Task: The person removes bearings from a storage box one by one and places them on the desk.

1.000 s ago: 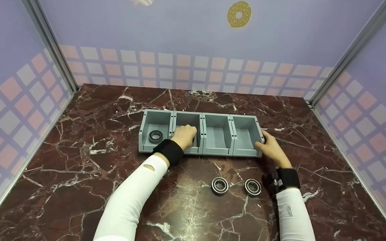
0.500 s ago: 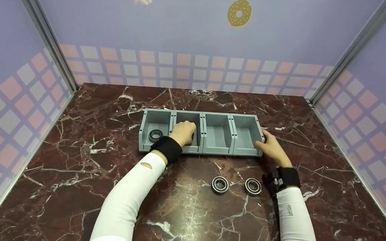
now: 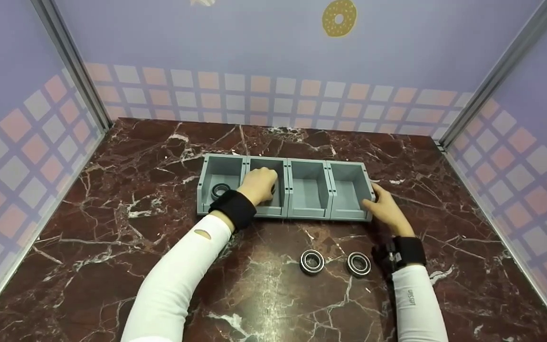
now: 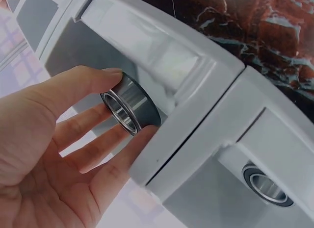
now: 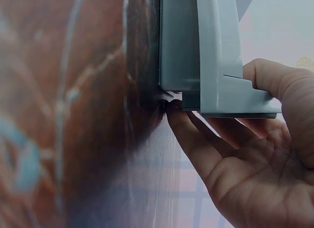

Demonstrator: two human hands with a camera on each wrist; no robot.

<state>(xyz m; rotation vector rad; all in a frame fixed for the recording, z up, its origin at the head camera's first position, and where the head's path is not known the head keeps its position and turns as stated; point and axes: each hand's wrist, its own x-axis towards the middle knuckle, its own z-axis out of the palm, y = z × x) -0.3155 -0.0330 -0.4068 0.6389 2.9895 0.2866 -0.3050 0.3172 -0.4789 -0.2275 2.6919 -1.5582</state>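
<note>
A row of joined grey plastic bins [image 3: 307, 194] stands on the table. Inside the second bin from the left, my left hand [image 3: 257, 185] pinches a ball bearing [image 4: 141, 101] between thumb and fingers, tilted on its edge in the left wrist view. The head view mostly hides that bearing behind the hand. Another bearing [image 3: 214, 192] lies in the leftmost bin, partly covered by the black wristband. At the far right end, my right hand [image 3: 383, 206] grips the outer bin's wall, its thumb over the edge and its fingers along the outside.
Two more bearings lie on the dark red marbled table [image 3: 112, 266] in front of the bins: one bearing [image 3: 312, 272] on the left, one bearing [image 3: 358, 274] nearer my right forearm. Purple patterned walls [image 3: 273, 52] enclose the table at the back and sides.
My left hand has shifted slightly back and to the left within the second bin, its wristband covering more of the leftmost bearing. The right hand and the bins look unmoved.
</note>
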